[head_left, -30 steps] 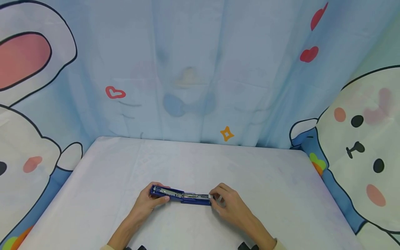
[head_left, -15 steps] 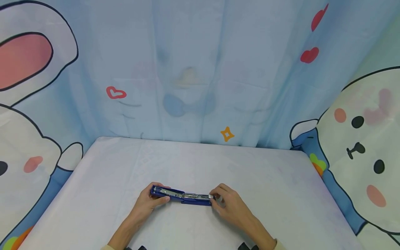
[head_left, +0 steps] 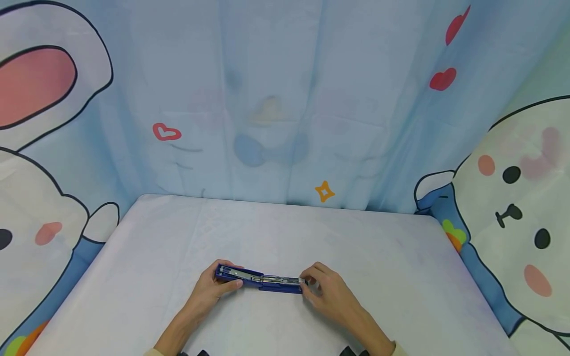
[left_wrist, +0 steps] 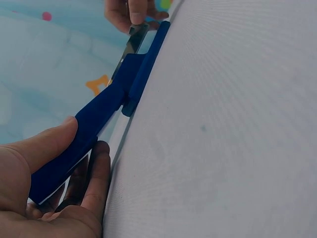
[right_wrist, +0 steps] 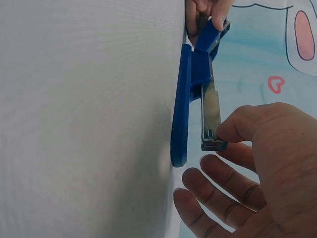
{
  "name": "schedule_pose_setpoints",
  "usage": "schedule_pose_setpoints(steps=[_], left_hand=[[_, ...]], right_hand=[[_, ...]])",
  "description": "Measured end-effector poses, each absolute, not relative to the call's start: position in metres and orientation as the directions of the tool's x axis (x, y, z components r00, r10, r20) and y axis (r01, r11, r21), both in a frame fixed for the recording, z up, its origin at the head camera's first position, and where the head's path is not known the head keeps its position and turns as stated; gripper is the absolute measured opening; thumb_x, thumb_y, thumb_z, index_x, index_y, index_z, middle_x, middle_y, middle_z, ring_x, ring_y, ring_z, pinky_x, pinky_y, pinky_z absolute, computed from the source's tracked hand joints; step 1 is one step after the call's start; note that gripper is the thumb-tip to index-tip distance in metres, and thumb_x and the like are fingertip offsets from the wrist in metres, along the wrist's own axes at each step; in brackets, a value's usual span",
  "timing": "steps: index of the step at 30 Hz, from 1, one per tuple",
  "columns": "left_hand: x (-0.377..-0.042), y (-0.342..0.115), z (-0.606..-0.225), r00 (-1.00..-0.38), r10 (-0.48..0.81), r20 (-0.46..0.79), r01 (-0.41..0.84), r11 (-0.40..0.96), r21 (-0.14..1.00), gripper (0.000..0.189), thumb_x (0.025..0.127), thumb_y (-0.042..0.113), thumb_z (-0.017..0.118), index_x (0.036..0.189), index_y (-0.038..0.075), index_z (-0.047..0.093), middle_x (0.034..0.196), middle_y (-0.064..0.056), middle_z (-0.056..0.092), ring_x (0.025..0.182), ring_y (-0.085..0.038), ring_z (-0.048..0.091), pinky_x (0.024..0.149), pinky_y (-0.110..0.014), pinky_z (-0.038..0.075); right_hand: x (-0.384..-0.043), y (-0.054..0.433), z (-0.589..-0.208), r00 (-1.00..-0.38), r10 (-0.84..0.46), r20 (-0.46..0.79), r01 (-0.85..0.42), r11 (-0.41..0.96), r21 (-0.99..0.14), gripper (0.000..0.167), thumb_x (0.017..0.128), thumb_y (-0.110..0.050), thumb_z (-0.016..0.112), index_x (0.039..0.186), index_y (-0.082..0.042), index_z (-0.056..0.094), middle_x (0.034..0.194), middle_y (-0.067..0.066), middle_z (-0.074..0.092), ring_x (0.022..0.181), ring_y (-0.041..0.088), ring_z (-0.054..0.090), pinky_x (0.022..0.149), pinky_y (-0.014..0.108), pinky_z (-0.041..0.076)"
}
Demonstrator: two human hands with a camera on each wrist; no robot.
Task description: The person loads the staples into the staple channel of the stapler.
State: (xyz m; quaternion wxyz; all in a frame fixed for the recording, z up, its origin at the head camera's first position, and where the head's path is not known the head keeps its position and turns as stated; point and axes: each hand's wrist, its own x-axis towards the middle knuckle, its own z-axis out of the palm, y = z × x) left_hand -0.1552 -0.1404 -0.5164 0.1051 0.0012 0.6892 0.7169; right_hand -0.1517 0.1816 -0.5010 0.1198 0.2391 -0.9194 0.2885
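A blue stapler (head_left: 280,287) is spread wide, its top cover folded back to the left. My left hand (head_left: 213,284) grips that cover, thumb along one side and fingers beneath, as the left wrist view shows on the blue cover (left_wrist: 84,134). At the other end, my right hand (head_left: 327,291) pinches the tip of the metal staple magazine (right_wrist: 211,111) between thumb and index finger. The other right fingers are spread loosely below. In the right wrist view the blue base (right_wrist: 180,114) lies along the table, with a gap between it and the magazine.
A white-covered table (head_left: 378,247) spreads around both hands. Behind it hangs a light blue curtain (head_left: 267,59) printed with hearts and cartoon animals. Dark objects (head_left: 349,350) show at the bottom edge near the wrists.
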Motion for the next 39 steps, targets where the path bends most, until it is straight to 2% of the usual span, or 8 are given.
schedule_pose_setpoints(steps=[14,24,33,39], left_hand=[[-0.1574,-0.1402,-0.5185,-0.977,0.155,-0.149,-0.154,-0.021,0.988,0.052,0.087,0.008,0.086,0.129,0.001,0.056,0.14,-0.018,0.07,0.119,-0.013,0.069,0.095,-0.015,0.053],[-0.1568,-0.1406,-0.5187,-0.976,0.154,-0.154,-0.159,-0.019,0.987,0.052,0.088,0.008,0.085,0.13,0.001,0.056,0.14,-0.018,0.07,0.125,-0.02,0.068,0.096,-0.015,0.053],[-0.1558,-0.1405,-0.5179,-0.977,0.148,-0.154,-0.157,-0.013,0.987,0.051,0.089,0.007,0.084,0.13,0.001,0.056,0.14,-0.018,0.071,0.12,-0.013,0.069,0.095,-0.015,0.054],[-0.1556,-0.1403,-0.5182,-0.976,0.147,-0.162,-0.167,-0.016,0.986,0.051,0.088,0.007,0.085,0.131,0.001,0.056,0.14,-0.017,0.07,0.121,-0.014,0.069,0.095,-0.016,0.054]], right_hand=[[-0.1532,0.1833,-0.5028,-0.839,-0.388,0.381,-0.535,0.717,-0.447,0.013,0.09,-0.01,0.081,0.099,-0.017,0.075,0.091,-0.008,0.068,0.08,0.006,0.065,0.065,0.016,0.053],[-0.1535,0.1831,-0.5043,-0.848,-0.384,0.365,-0.523,0.719,-0.458,0.013,0.09,-0.01,0.081,0.098,-0.018,0.075,0.089,-0.011,0.068,0.079,0.004,0.064,0.065,0.015,0.052],[-0.1532,0.1835,-0.5042,-0.842,-0.391,0.371,-0.534,0.698,-0.476,0.012,0.091,-0.009,0.08,0.097,-0.017,0.074,0.089,-0.011,0.068,0.079,0.004,0.064,0.064,0.015,0.052],[-0.1537,0.1844,-0.5042,-0.849,-0.394,0.351,-0.526,0.691,-0.496,0.012,0.092,-0.009,0.08,0.099,-0.017,0.074,0.091,-0.011,0.068,0.081,0.005,0.064,0.065,0.017,0.053]])
